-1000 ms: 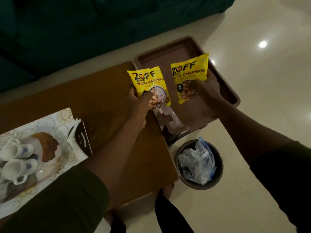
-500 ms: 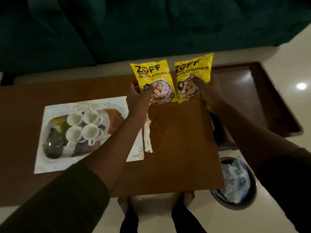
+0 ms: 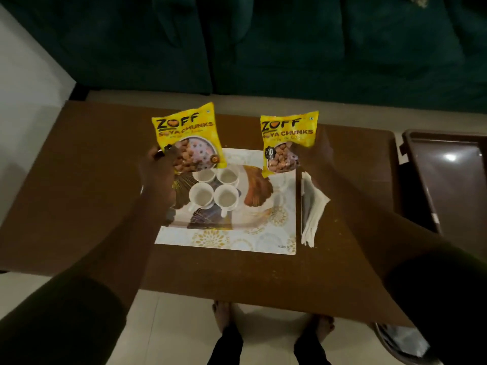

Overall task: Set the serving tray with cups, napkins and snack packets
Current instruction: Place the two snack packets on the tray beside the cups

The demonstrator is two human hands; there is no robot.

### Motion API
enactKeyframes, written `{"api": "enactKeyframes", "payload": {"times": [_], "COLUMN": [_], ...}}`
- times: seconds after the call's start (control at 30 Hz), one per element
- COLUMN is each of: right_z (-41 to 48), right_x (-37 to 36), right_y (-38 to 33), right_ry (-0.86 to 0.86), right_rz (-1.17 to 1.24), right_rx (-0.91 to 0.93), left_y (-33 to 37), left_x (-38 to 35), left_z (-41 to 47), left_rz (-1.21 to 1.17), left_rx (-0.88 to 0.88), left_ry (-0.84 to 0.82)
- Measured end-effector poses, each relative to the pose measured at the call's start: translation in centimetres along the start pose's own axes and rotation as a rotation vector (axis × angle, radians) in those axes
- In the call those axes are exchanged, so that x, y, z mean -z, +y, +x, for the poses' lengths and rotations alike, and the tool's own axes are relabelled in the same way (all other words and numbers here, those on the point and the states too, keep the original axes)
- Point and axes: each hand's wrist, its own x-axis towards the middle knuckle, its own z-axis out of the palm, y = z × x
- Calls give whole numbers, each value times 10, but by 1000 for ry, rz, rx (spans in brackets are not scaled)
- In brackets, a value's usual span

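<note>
My left hand (image 3: 158, 169) grips a yellow soya chunks packet (image 3: 188, 135) upright above the far left part of the patterned serving tray (image 3: 226, 238). My right hand (image 3: 315, 156) holds a second yellow packet (image 3: 287, 138) above the tray's far right corner. Several white cups (image 3: 214, 189) stand together on the tray between the two packets. White napkins (image 3: 312, 214) lie on the table just right of the tray.
The tray rests on a brown wooden table (image 3: 92, 193). A dark brown plastic tray (image 3: 453, 180) sits on a stool to the right. A bin (image 3: 403, 343) stands at the lower right by my bare feet (image 3: 226, 316). A dark green sofa (image 3: 263, 43) runs behind the table.
Both hands carried the packets left from the brown tray to above the patterned tray, and the packets have spread apart. The view swung left with them.
</note>
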Motion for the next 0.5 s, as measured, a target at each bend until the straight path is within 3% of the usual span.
{"api": "enactKeyframes", "payload": {"times": [0.27,0.5], "right_z": [-36,-46], "right_x": [-63,-77], "right_y": [37,75], "right_ry": [-10,68], "right_rz": [-122,-109], "right_rx": [-183,-255], "left_y": [-53,-94], "left_x": [94,99], "left_z": [50,66], "left_rz": [250,348], "left_rx": [82,152], "left_ry": [0,-38]}}
